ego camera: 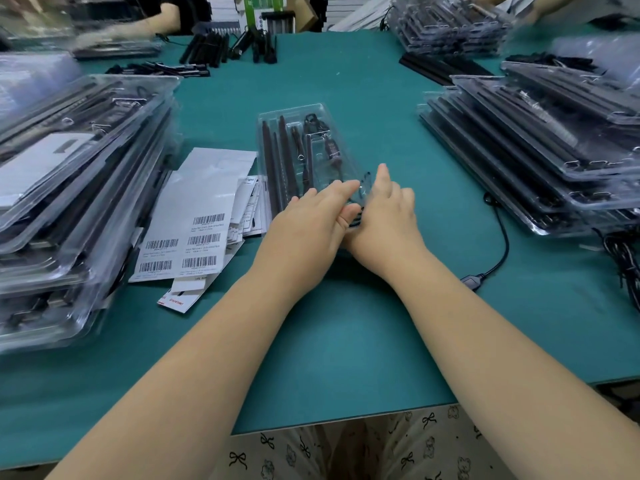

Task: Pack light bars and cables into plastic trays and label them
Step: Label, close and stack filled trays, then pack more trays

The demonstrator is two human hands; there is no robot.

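Note:
A clear plastic tray (294, 114) lies in the middle of the green table, holding black light bars (272, 161) and a black cable (330, 150). Both hands rest on its near end. My left hand (308, 223) presses down over the tray, fingers stretched toward the cable compartment. My right hand (384, 216) lies beside it, fingers on the tray's near right corner, where a coiled bit of cable shows between the two hands. Sheets of barcode labels (187, 240) lie just left of the tray.
Tall stacks of filled clear trays stand at the left (76, 188) and right (540, 150). A loose black USB cable (498, 244) trails on the table at right. Loose black bars (207, 50) lie at the back. Other people's arms show at the far corners.

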